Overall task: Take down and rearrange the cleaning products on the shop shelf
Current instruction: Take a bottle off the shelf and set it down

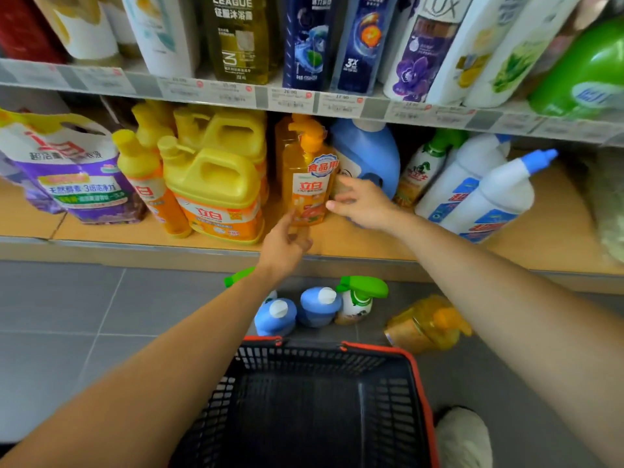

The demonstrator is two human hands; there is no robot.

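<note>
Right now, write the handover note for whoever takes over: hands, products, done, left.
Left hand: at the base of the orange pump bottle, grip unclear.
Right hand: open, fingers against that bottle's right side.
The bottle stands on the lower shelf.
Done: two blue bottles, a green-trigger spray and a lying orange bottle are on the floor by the basket.
Left: probably take this bottle down, then rearrange.

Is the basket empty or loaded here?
Empty, as far as shown: inside the basket there is only bare black mesh; its near end is out of frame.
</note>
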